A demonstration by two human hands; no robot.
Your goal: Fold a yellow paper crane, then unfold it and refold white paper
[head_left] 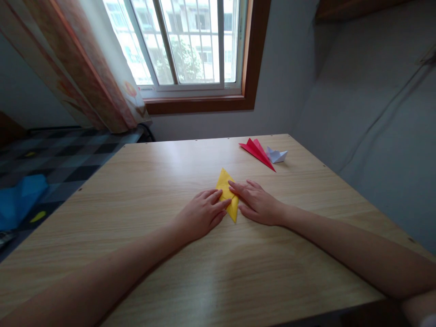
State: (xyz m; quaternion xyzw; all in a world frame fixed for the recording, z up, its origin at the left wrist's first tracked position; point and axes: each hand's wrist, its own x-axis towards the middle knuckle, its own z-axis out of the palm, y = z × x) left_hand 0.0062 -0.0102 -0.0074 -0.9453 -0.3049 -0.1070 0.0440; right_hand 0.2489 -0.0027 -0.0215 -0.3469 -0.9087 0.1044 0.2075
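At frame centre, your left hand [201,213] and right hand [256,202] press flat, fingers extended, hiding much of the yellow paper [227,193].

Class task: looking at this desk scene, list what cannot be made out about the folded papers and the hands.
- Yellow paper, head view: its middle is hidden under the fingers of both hands.
- White paper: too small, partly behind the red paper.
- Palms: face down on the table, unseen.
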